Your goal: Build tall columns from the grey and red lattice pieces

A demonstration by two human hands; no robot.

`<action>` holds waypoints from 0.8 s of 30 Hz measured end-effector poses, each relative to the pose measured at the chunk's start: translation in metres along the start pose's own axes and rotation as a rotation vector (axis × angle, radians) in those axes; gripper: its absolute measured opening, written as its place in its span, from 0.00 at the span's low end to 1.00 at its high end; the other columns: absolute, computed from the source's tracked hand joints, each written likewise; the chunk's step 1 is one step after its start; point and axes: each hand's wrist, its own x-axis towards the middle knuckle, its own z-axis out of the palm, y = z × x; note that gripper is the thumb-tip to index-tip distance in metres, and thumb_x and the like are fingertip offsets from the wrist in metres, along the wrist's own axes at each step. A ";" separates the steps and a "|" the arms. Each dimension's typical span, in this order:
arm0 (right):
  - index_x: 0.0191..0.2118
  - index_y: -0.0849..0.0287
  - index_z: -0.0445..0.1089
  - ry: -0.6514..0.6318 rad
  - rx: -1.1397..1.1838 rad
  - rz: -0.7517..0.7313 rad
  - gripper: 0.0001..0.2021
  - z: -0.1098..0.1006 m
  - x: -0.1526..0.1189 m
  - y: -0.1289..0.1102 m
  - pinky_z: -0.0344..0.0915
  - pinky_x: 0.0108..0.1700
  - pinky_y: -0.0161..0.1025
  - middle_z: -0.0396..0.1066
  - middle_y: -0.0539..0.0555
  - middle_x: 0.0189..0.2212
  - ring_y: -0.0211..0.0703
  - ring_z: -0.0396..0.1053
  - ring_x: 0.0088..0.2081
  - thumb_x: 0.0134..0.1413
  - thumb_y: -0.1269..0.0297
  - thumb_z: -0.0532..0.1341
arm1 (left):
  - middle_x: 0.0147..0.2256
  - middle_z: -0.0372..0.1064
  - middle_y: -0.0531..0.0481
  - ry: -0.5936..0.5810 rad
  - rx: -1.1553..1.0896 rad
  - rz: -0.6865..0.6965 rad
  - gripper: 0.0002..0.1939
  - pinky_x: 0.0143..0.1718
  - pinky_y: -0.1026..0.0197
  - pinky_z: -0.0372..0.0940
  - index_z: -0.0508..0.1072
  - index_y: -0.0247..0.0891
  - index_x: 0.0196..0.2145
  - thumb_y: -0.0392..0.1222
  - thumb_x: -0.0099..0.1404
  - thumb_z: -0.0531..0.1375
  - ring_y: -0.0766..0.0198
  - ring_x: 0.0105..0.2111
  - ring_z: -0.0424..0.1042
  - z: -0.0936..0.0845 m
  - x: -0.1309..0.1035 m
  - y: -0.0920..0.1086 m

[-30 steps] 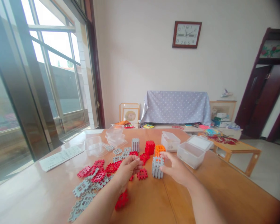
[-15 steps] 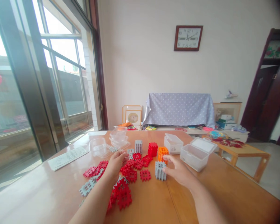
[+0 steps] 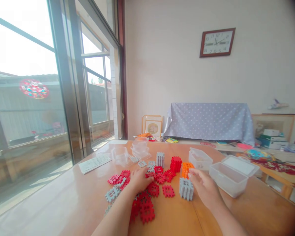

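Note:
My left hand point(image 3: 140, 180) is palm down over the heap of red interlocking plastic tiles point(image 3: 153, 189), thumb and fingers apart, fingertips partly hidden. Beside the grey tile stack point(image 3: 186, 189) and the orange tile stack point(image 3: 187, 168), my right hand point(image 3: 205, 187) is half curled with a gap between thumb and fingers. Nothing shows in it; I cannot tell whether its fingertips touch the stacks. Grey tiles point(image 3: 112, 194) lie loose among the red ones. Farther back stand a second grey stack point(image 3: 160, 159) and a red stack point(image 3: 176, 164).
Two clear plastic boxes point(image 3: 228, 175) stand at the right, one with its lid open. Clear containers point(image 3: 120, 155) sit back left near a printed sheet point(image 3: 95, 163). A window point(image 3: 39, 111) borders the table point(image 3: 64, 200) on the left; a cloth-covered object point(image 3: 208, 121) is behind.
The view has turned left, so everything sits farther right. My left hand has come down nearer over the red tiles, its fingers opening from a pinch. My right hand stays by the stacks.

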 end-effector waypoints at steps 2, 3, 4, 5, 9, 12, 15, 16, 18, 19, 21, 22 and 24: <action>0.48 0.52 0.74 -0.001 -0.007 -0.005 0.20 0.000 -0.001 -0.002 0.66 0.54 0.47 0.76 0.54 0.49 0.52 0.71 0.52 0.60 0.46 0.57 | 0.53 0.73 0.42 -0.059 0.169 0.070 0.26 0.61 0.34 0.45 0.73 0.47 0.52 0.54 0.57 0.64 0.39 0.57 0.64 0.002 -0.006 0.005; 0.48 0.52 0.74 -0.002 -0.010 -0.005 0.20 0.000 -0.001 -0.003 0.66 0.54 0.47 0.76 0.54 0.49 0.51 0.71 0.51 0.60 0.46 0.57 | 0.51 0.74 0.42 -0.053 0.196 0.088 0.23 0.60 0.33 0.45 0.74 0.47 0.50 0.53 0.57 0.63 0.39 0.56 0.65 0.002 -0.007 0.007; 0.48 0.52 0.74 -0.004 -0.012 -0.003 0.20 0.000 -0.001 -0.003 0.66 0.54 0.46 0.76 0.53 0.48 0.51 0.71 0.51 0.60 0.46 0.57 | 0.48 0.75 0.43 -0.046 0.216 0.091 0.20 0.60 0.32 0.46 0.75 0.47 0.48 0.52 0.57 0.63 0.40 0.54 0.67 0.002 -0.009 0.008; 0.47 0.51 0.74 -0.004 -0.014 -0.001 0.19 0.000 -0.001 -0.003 0.66 0.54 0.46 0.76 0.53 0.48 0.51 0.71 0.51 0.60 0.45 0.56 | 0.45 0.76 0.44 -0.036 0.225 0.091 0.17 0.60 0.33 0.47 0.76 0.47 0.45 0.50 0.58 0.62 0.41 0.52 0.68 0.002 -0.009 0.010; 0.47 0.51 0.75 -0.002 -0.022 -0.003 0.19 0.001 -0.001 -0.003 0.66 0.52 0.46 0.76 0.53 0.48 0.50 0.71 0.51 0.60 0.45 0.56 | 0.41 0.78 0.49 -0.042 0.060 0.121 0.13 0.60 0.42 0.53 0.77 0.46 0.42 0.47 0.58 0.62 0.49 0.48 0.72 0.002 -0.008 0.013; 0.47 0.52 0.75 0.004 -0.022 -0.018 0.20 -0.001 -0.001 -0.005 0.67 0.51 0.45 0.77 0.53 0.47 0.50 0.72 0.50 0.60 0.46 0.56 | 0.46 0.77 0.48 -0.110 -0.183 0.131 0.19 0.52 0.54 0.62 0.75 0.44 0.49 0.49 0.61 0.61 0.54 0.46 0.74 -0.002 -0.003 0.013; 0.47 0.52 0.75 0.032 -0.015 -0.024 0.20 -0.002 -0.001 -0.007 0.67 0.51 0.45 0.77 0.54 0.47 0.51 0.72 0.50 0.60 0.45 0.56 | 0.49 0.76 0.46 0.017 -0.134 0.059 0.18 0.53 0.55 0.62 0.74 0.43 0.50 0.47 0.65 0.56 0.54 0.49 0.73 -0.013 0.003 0.008; 0.47 0.52 0.75 0.038 -0.012 -0.024 0.20 -0.002 -0.002 -0.008 0.68 0.51 0.45 0.77 0.54 0.47 0.51 0.72 0.50 0.60 0.45 0.56 | 0.49 0.76 0.45 0.089 -0.056 0.012 0.17 0.55 0.52 0.60 0.74 0.43 0.50 0.45 0.66 0.54 0.53 0.51 0.72 -0.016 0.004 0.005; 0.47 0.52 0.75 0.034 -0.011 -0.023 0.20 -0.001 -0.002 -0.009 0.68 0.51 0.45 0.77 0.54 0.47 0.51 0.72 0.50 0.60 0.45 0.56 | 0.50 0.75 0.45 0.183 0.098 -0.087 0.17 0.60 0.43 0.54 0.74 0.44 0.49 0.41 0.66 0.51 0.50 0.53 0.70 -0.021 0.006 -0.003; 0.47 0.52 0.75 0.029 -0.013 -0.023 0.20 -0.001 -0.002 -0.010 0.68 0.51 0.46 0.77 0.55 0.47 0.52 0.72 0.50 0.60 0.45 0.56 | 0.52 0.75 0.44 0.194 0.160 -0.123 0.18 0.61 0.38 0.50 0.74 0.45 0.50 0.40 0.66 0.50 0.48 0.55 0.68 -0.021 0.006 -0.006; 0.47 0.52 0.75 0.026 -0.023 -0.025 0.20 0.000 -0.003 -0.012 0.67 0.51 0.46 0.77 0.55 0.47 0.51 0.72 0.50 0.60 0.45 0.56 | 0.55 0.72 0.43 0.161 0.255 -0.149 0.20 0.63 0.31 0.42 0.72 0.47 0.53 0.41 0.66 0.51 0.45 0.59 0.65 -0.018 0.005 -0.012; 0.47 0.52 0.75 0.028 -0.029 -0.028 0.20 0.001 -0.003 -0.013 0.67 0.52 0.46 0.77 0.55 0.47 0.51 0.72 0.50 0.60 0.45 0.56 | 0.56 0.71 0.43 0.127 0.290 -0.145 0.21 0.63 0.29 0.38 0.70 0.46 0.55 0.42 0.66 0.52 0.44 0.61 0.62 -0.015 0.005 -0.013; 0.46 0.52 0.75 0.035 -0.038 -0.039 0.20 0.001 -0.003 -0.013 0.66 0.52 0.47 0.77 0.54 0.46 0.51 0.71 0.50 0.61 0.45 0.55 | 0.58 0.69 0.41 0.058 0.341 -0.119 0.23 0.63 0.26 0.34 0.68 0.46 0.57 0.45 0.65 0.52 0.42 0.64 0.57 -0.008 0.004 -0.015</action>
